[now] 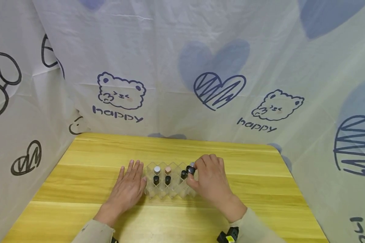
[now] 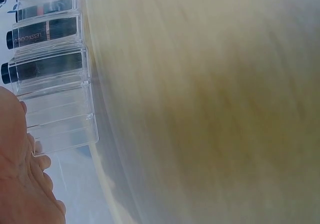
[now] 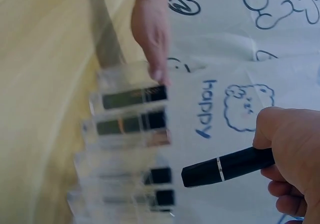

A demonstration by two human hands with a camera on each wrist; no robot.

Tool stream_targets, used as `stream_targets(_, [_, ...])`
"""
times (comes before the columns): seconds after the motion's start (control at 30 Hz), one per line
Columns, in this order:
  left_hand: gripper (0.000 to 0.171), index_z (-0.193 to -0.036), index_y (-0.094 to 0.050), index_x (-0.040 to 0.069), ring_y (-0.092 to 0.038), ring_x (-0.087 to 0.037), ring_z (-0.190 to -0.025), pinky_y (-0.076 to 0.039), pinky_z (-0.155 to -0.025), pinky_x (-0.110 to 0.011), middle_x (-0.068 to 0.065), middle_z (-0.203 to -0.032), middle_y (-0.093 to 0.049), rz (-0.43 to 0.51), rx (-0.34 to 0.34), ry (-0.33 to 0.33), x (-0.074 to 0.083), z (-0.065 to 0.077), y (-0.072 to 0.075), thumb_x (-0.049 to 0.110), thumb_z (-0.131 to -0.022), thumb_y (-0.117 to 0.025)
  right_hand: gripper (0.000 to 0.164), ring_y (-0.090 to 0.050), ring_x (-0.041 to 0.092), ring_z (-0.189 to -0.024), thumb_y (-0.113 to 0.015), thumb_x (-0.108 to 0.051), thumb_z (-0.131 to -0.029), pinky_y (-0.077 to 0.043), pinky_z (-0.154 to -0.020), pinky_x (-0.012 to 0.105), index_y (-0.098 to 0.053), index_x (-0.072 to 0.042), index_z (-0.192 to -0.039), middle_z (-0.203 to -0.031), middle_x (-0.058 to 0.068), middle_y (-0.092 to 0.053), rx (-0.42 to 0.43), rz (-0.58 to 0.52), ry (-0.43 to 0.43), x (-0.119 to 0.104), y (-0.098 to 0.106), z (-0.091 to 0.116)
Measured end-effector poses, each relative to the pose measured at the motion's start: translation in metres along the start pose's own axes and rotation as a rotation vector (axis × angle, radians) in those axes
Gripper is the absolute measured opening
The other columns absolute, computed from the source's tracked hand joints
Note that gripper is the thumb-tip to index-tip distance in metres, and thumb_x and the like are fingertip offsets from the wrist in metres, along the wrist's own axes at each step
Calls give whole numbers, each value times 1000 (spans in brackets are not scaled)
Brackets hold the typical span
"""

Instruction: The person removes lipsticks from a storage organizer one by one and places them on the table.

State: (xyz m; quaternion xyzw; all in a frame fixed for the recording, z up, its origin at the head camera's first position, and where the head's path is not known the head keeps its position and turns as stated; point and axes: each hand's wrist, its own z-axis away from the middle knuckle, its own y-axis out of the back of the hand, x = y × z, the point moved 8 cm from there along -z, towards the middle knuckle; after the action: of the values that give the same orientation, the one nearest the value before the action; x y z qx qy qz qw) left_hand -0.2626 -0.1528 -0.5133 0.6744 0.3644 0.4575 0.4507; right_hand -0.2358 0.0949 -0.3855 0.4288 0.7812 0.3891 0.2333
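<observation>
Right hand (image 1: 212, 179) pinches a black tube (image 3: 236, 165), long axis near upright; clear rack (image 1: 172, 192) lies at nine o'clock — left hand (image 1: 127, 186), fingers straight, beside it.

From here I have my left hand (image 1: 126, 189) back-up, its fingers (image 1: 136, 167) straight and pointing forward. My right hand (image 1: 211, 179) is raised, thumb (image 1: 193, 182) and curled fingers (image 3: 291, 204) pinching. Both sleeved forearms (image 1: 257, 226) reach in from below, slanting toward each other as they extend.

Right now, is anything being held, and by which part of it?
The right hand holds a black tube by its upper end, above the pale band; the left hand grips nothing.
</observation>
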Motion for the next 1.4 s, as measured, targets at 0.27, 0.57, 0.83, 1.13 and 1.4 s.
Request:
stream_targets(0.27, [61,-162,-32,-5,-21,-44,-161,-13,-130,-66,-24,-170,-30,10,20,-7,1,0,0,34,-115,-36,27,-51,30,-87,-83,-25,-82,-40,-79,44,-65,-6,-90,-92,7,-62,-14,26,-74,35,15,-1])
stream_targets(0.57, [61,-163,-32,-4,-21,-43,-160,-15,-130,-65,-24,-170,-31,4,29,-9,2,0,1,34,-115,-38,25,-52,32,-89,-77,-28,-87,-42,-85,49,-66,-5,-89,-93,10,-65,-92,60,-200,77,3,10])
stream_targets(0.83, [62,-163,-31,-4,-21,-42,-161,-16,-130,-65,-23,-170,-30,-3,21,-8,2,-1,1,35,-116,-36,27,-52,35,-91,-75,-29,-89,-41,-85,49,-67,-3,-91,-95,12,-64,-173,77,-280,106,-15,19])
stream_targets(1.13, [61,-163,-31,-4,-20,-42,-161,-15,-130,-65,-24,-170,-30,9,20,-3,2,-1,1,34,-116,-37,25,-50,35,-88,-74,-26,-89,-38,-79,46,-66,-3,-88,-92,13,-64,-178,66,-315,126,-37,26])
stream_targets(1.4, [61,-163,-30,-4,-20,-41,-161,-15,-131,-64,-23,-170,-30,18,14,1,1,-1,1,34,-116,-37,24,-49,35,-89,-70,-26,-88,-36,-77,44,-64,-3,-88,-93,14,-62,-177,28,-355,139,-61,27])
